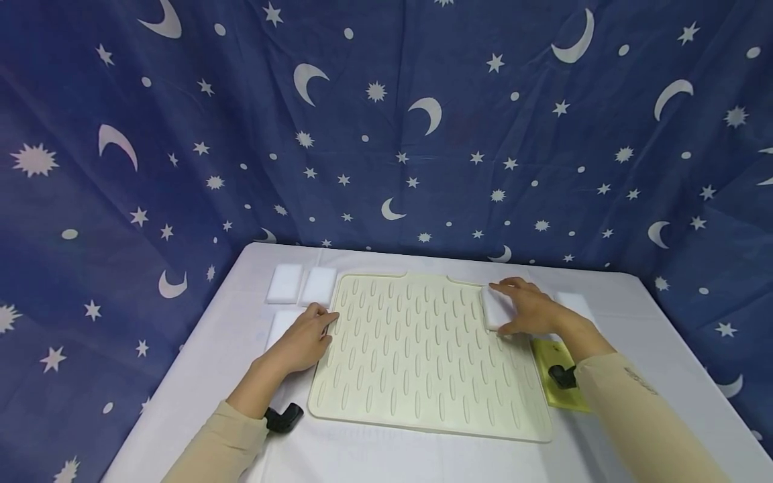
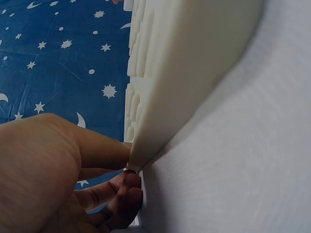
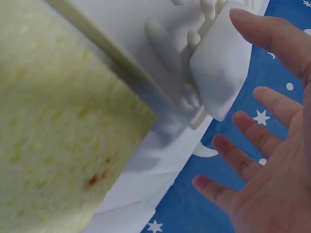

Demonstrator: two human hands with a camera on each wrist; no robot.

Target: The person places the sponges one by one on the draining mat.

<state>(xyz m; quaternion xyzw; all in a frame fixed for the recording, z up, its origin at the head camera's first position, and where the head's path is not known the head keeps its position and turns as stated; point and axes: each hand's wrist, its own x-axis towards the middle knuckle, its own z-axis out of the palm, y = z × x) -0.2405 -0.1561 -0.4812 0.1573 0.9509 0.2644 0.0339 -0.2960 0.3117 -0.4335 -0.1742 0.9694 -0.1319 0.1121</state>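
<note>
A cream drying mat (image 1: 417, 355) with raised oval ridges lies flat across the middle of the table. My left hand (image 1: 306, 339) touches its left edge; the left wrist view shows the thumb and bent fingertips close against the mat's rim (image 2: 160, 97). On the mat's far right corner rests a white sponge block (image 1: 498, 308). My right hand (image 1: 528, 308) is over this block, with its thumb and fingers spread around it. In the right wrist view the fingers are extended and apart, and the thumb (image 3: 262, 29) overlaps the block (image 3: 218, 68).
White blocks stand left of the mat: one far left (image 1: 284, 284), one beside it (image 1: 319, 286), one partly behind my left hand (image 1: 282, 325). Another white block (image 1: 574, 304) lies right of the mat. A yellow spongy sheet (image 1: 558, 396) lies under my right wrist. A blue curtain (image 1: 362, 221) hangs behind.
</note>
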